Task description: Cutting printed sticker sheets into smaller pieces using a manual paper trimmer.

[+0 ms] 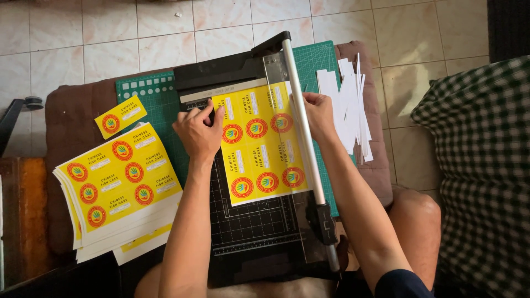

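Note:
A yellow label sheet with round red emblems lies on the black paper cutter. My left hand presses on the sheet's upper left corner, fingers spread flat. On the sheet's right edge rests my right hand, beside the cutter's silver blade arm. The arm lies down along that edge, and its black handle points toward me. Neither hand grips anything.
A stack of uncut yellow sheets sits at the left, with a single cut label above it. White paper strips pile up at the right. A green cutting mat lies under the cutter. A checked cushion sits at far right.

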